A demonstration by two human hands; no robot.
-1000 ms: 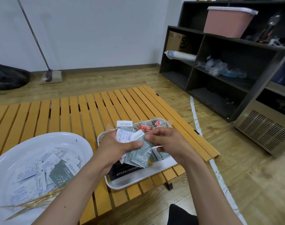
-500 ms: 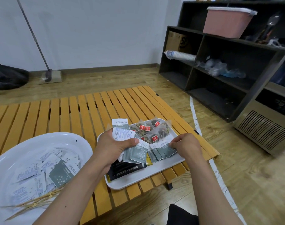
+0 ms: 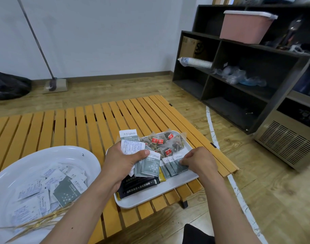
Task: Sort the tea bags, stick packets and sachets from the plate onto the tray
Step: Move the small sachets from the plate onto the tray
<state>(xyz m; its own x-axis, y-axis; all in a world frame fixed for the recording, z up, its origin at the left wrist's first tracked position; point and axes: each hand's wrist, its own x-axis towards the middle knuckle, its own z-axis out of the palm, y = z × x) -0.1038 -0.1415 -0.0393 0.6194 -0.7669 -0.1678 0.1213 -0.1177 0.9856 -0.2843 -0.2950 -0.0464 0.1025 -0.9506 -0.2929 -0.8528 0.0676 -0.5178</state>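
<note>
My left hand (image 3: 122, 162) grips a fanned bunch of grey-and-white sachets (image 3: 147, 164) above the left part of the white tray (image 3: 150, 196). My right hand (image 3: 198, 160) rests on the tray's right side, its fingertips pressing a grey sachet (image 3: 178, 167) onto a short row of like sachets. Clear tea bags with red tags (image 3: 161, 140) fill the tray's far end. Black stick packets (image 3: 138, 186) lie at its near end, partly under my left hand. The large white plate (image 3: 36, 155) at the left holds more sachets (image 3: 44, 187) and pale sticks (image 3: 37, 221).
Tray and plate sit on a low orange slatted table (image 3: 80, 124), the tray close to its right near corner. A dark shelf unit (image 3: 238, 71) with a pink bin (image 3: 245, 26) stands at the right. A broom (image 3: 53, 83) leans on the far wall.
My right hand has left the bunch in my left hand and gone down to the right side of the tray, laying a grey sachet there. My left hand has barely moved.
</note>
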